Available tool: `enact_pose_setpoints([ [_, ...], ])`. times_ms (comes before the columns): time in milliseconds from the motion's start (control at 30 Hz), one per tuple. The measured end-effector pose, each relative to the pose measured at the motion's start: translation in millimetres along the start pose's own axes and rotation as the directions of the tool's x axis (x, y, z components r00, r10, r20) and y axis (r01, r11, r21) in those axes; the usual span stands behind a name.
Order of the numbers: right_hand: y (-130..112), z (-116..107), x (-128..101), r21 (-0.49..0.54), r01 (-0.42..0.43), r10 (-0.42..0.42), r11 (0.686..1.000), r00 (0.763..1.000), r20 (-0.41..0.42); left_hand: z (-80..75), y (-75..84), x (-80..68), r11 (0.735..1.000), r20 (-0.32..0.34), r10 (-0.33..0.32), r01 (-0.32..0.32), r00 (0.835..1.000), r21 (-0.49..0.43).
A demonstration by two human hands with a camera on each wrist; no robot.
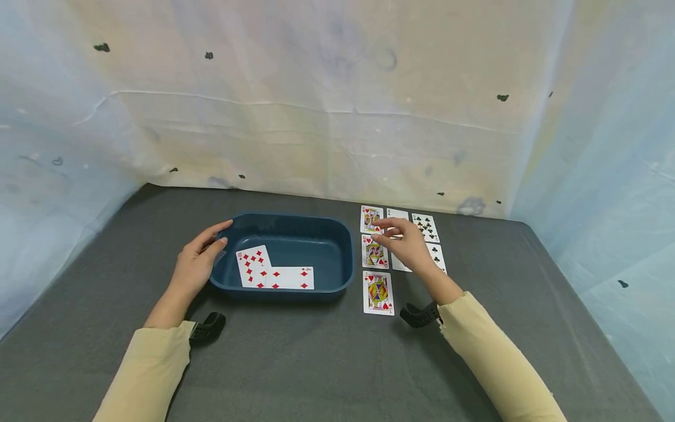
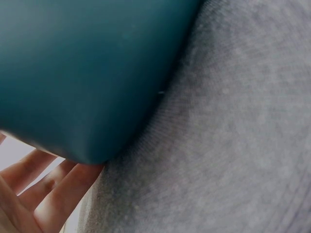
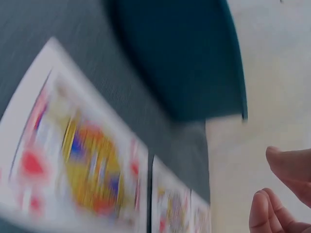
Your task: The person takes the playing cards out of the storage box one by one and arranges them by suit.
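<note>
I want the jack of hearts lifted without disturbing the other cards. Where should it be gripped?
Pinch the jack at its near short edge, coming from the front. It lies flat, and only that edge faces bare table; the queen sits just behind.

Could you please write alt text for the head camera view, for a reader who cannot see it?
A left hand rests on the rim of a blue tub holding two diamond cards. The right hand hovers over face-up playing cards laid out on a grey table.

Pale yellow sleeves [image 1: 490,351], black wrist cameras [image 1: 420,315]
</note>
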State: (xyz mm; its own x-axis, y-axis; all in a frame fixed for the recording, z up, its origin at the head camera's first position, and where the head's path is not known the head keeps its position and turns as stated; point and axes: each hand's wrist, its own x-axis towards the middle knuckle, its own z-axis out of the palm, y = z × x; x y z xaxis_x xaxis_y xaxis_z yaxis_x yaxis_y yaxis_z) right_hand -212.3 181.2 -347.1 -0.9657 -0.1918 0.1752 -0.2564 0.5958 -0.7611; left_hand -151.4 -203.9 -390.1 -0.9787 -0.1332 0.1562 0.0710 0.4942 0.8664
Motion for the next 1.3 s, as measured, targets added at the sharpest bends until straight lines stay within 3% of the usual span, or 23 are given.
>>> enact_pose_setpoints([
  [300, -30, 36, 5, 0.19, 0.09, -0.099, 0.978, 0.994, 0.037, 0.8, 0.6, -0.3, 1.0, -0.003, -0.006, 0.006, 1.0, -0.002],
  [533, -53, 62, 6, 0.249, 0.129, -0.153, 0.96, 0.985, 0.082, 1.3, 0.4, -0.6, 1.0, -0.006, -0.01, 0.01, 1.0, 0.002],
  [900, -74, 101, 2, 0.115, 0.122, -0.153, 0.986, 0.936, 0.318, 1.5, -0.8, 0.7, 1.0, -0.008, -0.016, 0.016, 1.0, 0.018],
  [1167, -74, 113, 6, -0.028, 0.154, -0.118, 0.988, 0.849, 0.515, 1.2, 1.3, -0.3, 0.999, -0.005, -0.037, 0.037, 0.999, 0.013],
  [1300, -75, 116, 6, -0.11, 0.213, -0.116, 0.971, 0.819, 0.562, 0.7, 1.0, 0.3, 0.999, -0.003, -0.038, 0.038, 0.999, 0.009],
])
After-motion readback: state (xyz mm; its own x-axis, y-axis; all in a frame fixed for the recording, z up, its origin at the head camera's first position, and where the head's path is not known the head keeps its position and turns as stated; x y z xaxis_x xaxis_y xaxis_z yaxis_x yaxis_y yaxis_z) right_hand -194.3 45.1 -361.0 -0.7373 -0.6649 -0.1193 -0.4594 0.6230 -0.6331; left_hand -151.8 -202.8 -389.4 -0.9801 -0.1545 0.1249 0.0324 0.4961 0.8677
